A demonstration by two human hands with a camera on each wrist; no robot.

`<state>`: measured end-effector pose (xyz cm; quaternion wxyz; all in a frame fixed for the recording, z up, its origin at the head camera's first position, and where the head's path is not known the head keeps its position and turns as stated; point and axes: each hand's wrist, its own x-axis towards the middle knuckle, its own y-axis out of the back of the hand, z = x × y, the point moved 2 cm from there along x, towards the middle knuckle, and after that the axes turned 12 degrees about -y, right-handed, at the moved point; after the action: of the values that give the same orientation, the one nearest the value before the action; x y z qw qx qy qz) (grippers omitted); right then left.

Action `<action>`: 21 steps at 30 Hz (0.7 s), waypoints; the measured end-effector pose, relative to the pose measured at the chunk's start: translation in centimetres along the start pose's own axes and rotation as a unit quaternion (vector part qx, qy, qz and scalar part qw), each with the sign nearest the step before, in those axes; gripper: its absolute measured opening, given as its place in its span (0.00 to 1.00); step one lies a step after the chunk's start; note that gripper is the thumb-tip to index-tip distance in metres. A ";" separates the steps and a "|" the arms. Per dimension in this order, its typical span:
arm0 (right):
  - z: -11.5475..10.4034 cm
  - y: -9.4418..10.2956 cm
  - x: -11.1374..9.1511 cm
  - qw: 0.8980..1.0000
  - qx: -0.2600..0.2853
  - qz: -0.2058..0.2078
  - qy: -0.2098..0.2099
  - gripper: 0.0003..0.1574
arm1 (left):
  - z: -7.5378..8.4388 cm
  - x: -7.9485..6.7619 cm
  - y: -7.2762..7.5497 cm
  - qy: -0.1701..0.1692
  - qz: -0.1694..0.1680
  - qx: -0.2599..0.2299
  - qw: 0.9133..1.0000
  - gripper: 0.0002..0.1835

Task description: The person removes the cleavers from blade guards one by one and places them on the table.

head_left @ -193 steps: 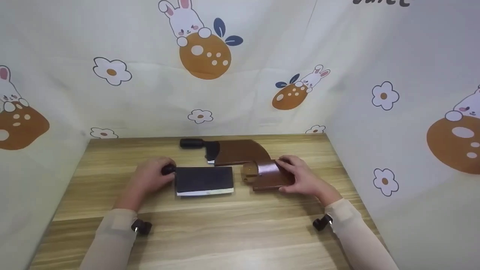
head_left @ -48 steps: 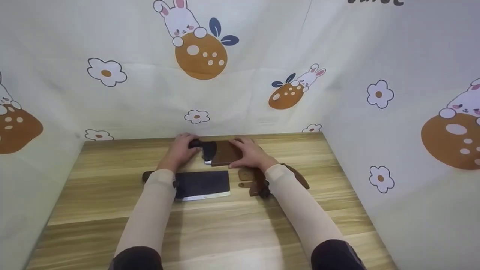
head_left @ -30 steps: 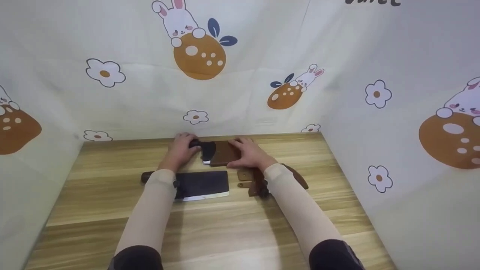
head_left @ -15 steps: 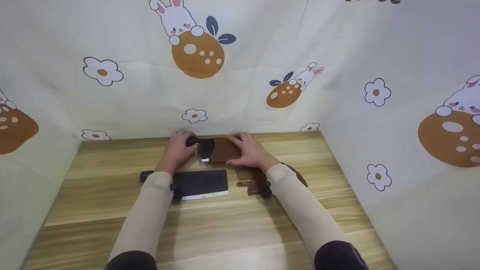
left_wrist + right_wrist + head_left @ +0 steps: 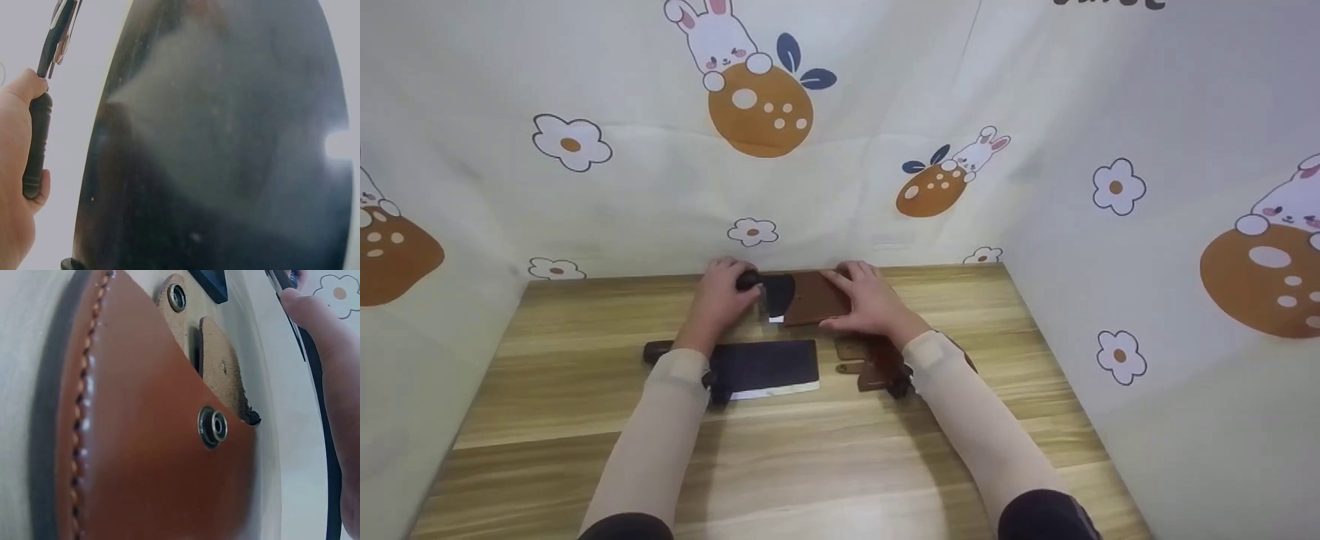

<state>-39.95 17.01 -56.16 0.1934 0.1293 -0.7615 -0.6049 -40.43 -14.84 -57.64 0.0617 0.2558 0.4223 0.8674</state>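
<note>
At the back of the table my left hand [image 5: 718, 296] grips the black handle [image 5: 748, 280] of a cleaver [image 5: 778, 294]. Most of that blade is inside a brown leather sheath [image 5: 812, 295], which my right hand [image 5: 876, 301] holds between thumb and fingers. A strip of dark blade and a bright bit of edge show at the sheath's mouth. In front lies a second, bare cleaver [image 5: 772, 364], partly under my left forearm; its dark blade [image 5: 225, 140] fills the left wrist view. A second brown sheath [image 5: 140, 427], with snap studs, lies below my right wrist, partly hidden in the head view.
The wood-grain table [image 5: 810, 465] is walled at the back and sides by pale cloth [image 5: 622, 195] printed with rabbits and flowers. The bare cleaver's handle [image 5: 657, 352] points left. A camera mount sits on each wrist.
Both hands have left the front cleaver and sheath, now apart and flat, for the rear pair. Lately the rear cleaver and its sheath have shifted slightly up or back, in both hands.
</note>
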 end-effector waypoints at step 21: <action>-0.1 1.5 -0.9 1.000 0.017 0.014 0.003 0.68 | 1.4 0.0 0.8 -0.003 0.019 0.004 1.000 0.23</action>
<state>-39.05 17.65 -54.82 0.2020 0.1238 -0.7726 -0.5891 -39.61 -14.34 -56.30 0.0453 0.2671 0.4208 0.8657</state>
